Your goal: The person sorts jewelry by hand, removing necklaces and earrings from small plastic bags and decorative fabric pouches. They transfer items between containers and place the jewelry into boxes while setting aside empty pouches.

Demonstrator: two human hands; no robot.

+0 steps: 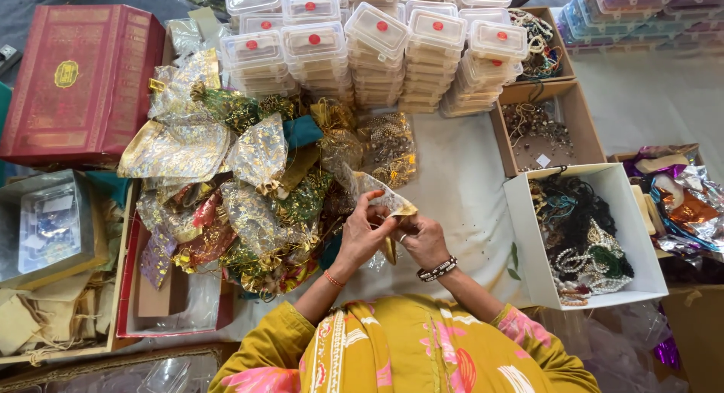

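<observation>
Holding a small sheer pouch (379, 201) with gold print between both hands, we are working over a white cloth (460, 189) spread across the table. Our left hand (363, 231) is pinching the pouch along its near edge with the fingers curled around the fabric, and our right hand (424, 241) is gripping the other side of it, thumb on top, so both hands are closed on the same pouch. The pouch is sitting just above our wrists, roughly in the middle of the view, with its upper corner sticking up toward the far side. We are wearing an orange thread (334, 280) on the left wrist and a beaded bracelet (438, 269) on the right one.

Just to the left of our hands, a heap of shiny pouches (234, 182) in gold, green, red and clear fabric is lying, touching our left hand's side. Beyond it, stacks of small clear plastic boxes (377, 50) with red dots on the lids are standing in rows. A large red book-shaped box (79, 80) is lying at the far left. To our right, a white cardboard box (641, 234) is holding tangled necklaces and beads (581, 242), and a brown box (584, 129) behind it is holding more small jewellery. Cream cloth bags (30, 317) are lying at the lower left.
</observation>
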